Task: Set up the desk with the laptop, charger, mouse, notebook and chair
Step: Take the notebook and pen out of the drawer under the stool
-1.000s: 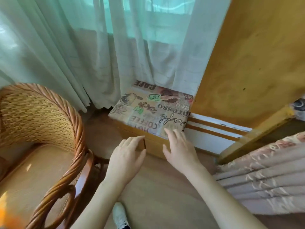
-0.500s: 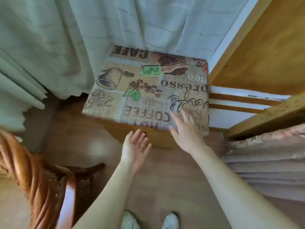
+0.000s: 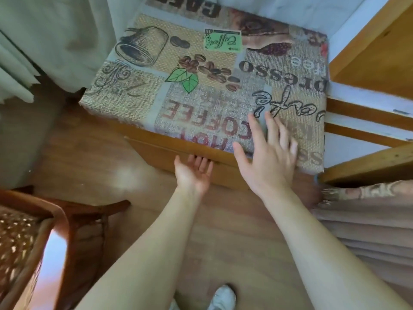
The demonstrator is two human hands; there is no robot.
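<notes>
So the stool (image 3: 210, 70) has been closed in on: left hand (image 3: 194, 173) hooked open-palmed under its edge, right hand (image 3: 267, 157) spread flat on top, nothing lifted yet.

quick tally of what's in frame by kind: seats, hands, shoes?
Seats: 2, the cushioned stool and the wicker chair
Hands: 2, left hand and right hand, both empty
Shoes: 1, a white shoe
Total: 5

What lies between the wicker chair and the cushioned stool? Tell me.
In the head view, only bare wooden floor separates the wicker chair from the cushioned stool. Both hands, left and right, are at the stool's near edge.
</notes>
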